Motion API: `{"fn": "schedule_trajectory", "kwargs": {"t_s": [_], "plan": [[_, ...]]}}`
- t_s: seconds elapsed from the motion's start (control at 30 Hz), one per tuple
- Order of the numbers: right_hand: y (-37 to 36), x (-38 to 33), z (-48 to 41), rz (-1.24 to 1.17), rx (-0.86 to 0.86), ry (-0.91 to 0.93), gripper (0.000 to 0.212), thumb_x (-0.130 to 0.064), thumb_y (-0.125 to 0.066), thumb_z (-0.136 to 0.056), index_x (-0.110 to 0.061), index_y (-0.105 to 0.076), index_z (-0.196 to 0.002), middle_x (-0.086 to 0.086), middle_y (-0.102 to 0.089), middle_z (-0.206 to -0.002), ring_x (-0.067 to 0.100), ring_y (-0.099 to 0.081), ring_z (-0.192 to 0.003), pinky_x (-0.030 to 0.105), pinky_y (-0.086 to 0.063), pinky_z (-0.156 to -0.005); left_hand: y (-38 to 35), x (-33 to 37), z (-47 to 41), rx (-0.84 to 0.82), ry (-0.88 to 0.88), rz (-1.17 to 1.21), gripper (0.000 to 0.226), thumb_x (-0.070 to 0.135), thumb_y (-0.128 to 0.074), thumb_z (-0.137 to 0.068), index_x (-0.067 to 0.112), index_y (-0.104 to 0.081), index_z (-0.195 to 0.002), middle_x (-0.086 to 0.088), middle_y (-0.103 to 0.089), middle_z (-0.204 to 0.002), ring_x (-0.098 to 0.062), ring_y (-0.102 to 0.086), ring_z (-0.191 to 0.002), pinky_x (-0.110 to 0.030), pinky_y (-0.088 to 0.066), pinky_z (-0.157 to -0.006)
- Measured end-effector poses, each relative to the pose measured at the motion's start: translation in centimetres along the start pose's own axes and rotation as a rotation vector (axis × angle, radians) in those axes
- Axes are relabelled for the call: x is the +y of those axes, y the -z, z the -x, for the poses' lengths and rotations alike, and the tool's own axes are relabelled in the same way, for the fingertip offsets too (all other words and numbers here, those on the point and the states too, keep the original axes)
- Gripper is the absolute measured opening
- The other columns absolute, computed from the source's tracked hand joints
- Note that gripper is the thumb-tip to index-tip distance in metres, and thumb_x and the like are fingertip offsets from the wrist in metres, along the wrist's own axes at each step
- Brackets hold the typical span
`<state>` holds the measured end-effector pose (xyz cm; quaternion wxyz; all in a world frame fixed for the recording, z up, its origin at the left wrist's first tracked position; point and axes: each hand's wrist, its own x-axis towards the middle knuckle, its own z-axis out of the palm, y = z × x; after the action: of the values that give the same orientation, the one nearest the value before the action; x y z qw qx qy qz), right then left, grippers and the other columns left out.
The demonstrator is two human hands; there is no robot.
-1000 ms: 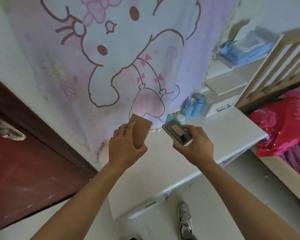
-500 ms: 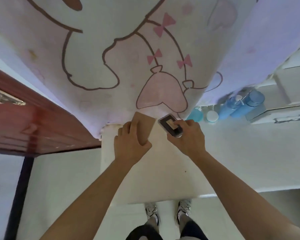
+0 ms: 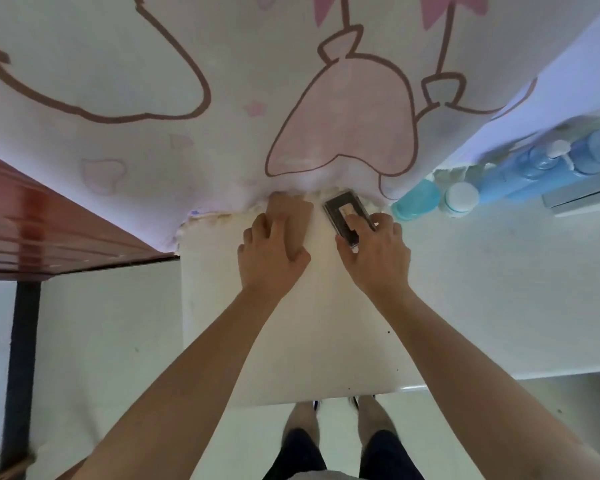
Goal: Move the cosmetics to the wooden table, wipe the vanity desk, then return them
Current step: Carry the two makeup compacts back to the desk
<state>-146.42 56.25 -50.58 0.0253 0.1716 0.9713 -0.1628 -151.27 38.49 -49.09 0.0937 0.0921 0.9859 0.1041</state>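
Observation:
My left hand (image 3: pixel 272 258) grips a flat tan box (image 3: pixel 293 211) at the back edge of the white vanity desk (image 3: pixel 326 341), close to the curtain. My right hand (image 3: pixel 374 254) holds a dark clear-cased compact (image 3: pixel 343 211) just right of it, low over the desk's back edge. Whether either item touches the desktop I cannot tell. Further right along the back stand a teal jar (image 3: pixel 416 200), a small white-lidded jar (image 3: pixel 459 199) and blue bottles (image 3: pixel 534 168).
A cartoon-print curtain (image 3: pixel 222 98) hangs right behind the desk. The red-brown wooden table (image 3: pixel 49 237) with a black leg (image 3: pixel 21 358) stands at the left. A white drawer box (image 3: pixel 582 199) sits at the far right. My feet are under the desk's front edge.
Both hands have moved forward and down with the tan box and the compact, reaching the desk's back edge by the curtain. The camera has tilted down and closer.

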Motion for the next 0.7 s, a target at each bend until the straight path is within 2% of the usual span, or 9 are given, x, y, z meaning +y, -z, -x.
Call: {"fn": "schedule_trajectory", "kwargs": {"t_s": [0.17,0.27,0.37,0.47,0.63,0.7], "plan": [[-0.1,1.0,0.2,-0.03,-0.029,-0.108,0.044,-0.056,-0.051,-0.093,-0.03,-0.05,-0.13,0.01,-0.049,-0.116,0.029,-0.051,-0.101,0.04,-0.051,-0.071,-1.2,0.7,0.0,-0.025,0.021,0.099,0.057,0.052,-0.059,-0.085,0.02,-0.044,-0.131,-0.013,-0.042,-0.137,-0.033,-0.047,-0.11,-0.042,-0.052,-0.076],[-0.1,1.2,0.4,-0.019,-0.035,-0.076,0.044,-0.054,-0.041,-0.097,-0.03,-0.049,-0.133,0.011,-0.048,-0.114,0.029,-0.051,-0.099,0.04,-0.052,-0.068,-1.5,1.0,0.1,-0.063,0.018,0.164,0.047,0.045,-0.05,-0.095,0.019,-0.046,-0.133,-0.012,-0.038,-0.141,-0.033,-0.044,-0.118,-0.043,-0.054,-0.079],[0.6,1.5,0.9,0.052,-0.055,-0.005,0.046,-0.051,-0.037,-0.1,-0.03,-0.045,-0.14,0.011,-0.049,-0.121,0.029,-0.052,-0.103,0.04,-0.055,-0.066,-1.0,0.9,0.6,-0.093,-0.006,0.079,0.051,0.045,-0.042,-0.098,0.02,-0.039,-0.142,-0.015,-0.033,-0.145,-0.036,-0.041,-0.122,-0.046,-0.049,-0.085],[2.6,1.3,2.1,0.051,-0.022,0.047,0.046,-0.049,-0.039,-0.101,-0.026,-0.05,-0.139,0.01,-0.052,-0.126,0.028,-0.056,-0.105,0.04,-0.056,-0.064,0.9,0.2,1.6,-0.013,-0.066,-0.053,0.05,0.044,-0.04,-0.099,0.017,-0.043,-0.142,-0.019,-0.04,-0.144,-0.038,-0.043,-0.121,-0.047,-0.046,-0.087],[8.2,-1.6,2.0,-0.037,0.163,0.211,0.042,-0.045,-0.036,-0.1,-0.019,-0.065,-0.118,0.006,-0.059,-0.113,0.027,-0.059,-0.094,0.033,-0.05,-0.052,6.7,-1.4,3.3,0.186,-0.104,-0.019,0.044,0.041,-0.042,-0.095,0.015,-0.06,-0.126,-0.014,-0.055,-0.133,-0.034,-0.053,-0.115,-0.046,-0.05,-0.083],[10.5,-3.8,1.5,-0.057,0.197,0.312,0.037,-0.041,-0.041,-0.101,-0.017,-0.067,-0.112,0.005,-0.061,-0.11,0.027,-0.061,-0.093,0.034,-0.052,-0.053,9.4,-2.7,4.2,0.266,-0.093,-0.021,0.044,0.04,-0.041,-0.094,0.013,-0.063,-0.12,-0.014,-0.058,-0.128,-0.035,-0.055,-0.113,-0.046,-0.05,-0.083]]}}
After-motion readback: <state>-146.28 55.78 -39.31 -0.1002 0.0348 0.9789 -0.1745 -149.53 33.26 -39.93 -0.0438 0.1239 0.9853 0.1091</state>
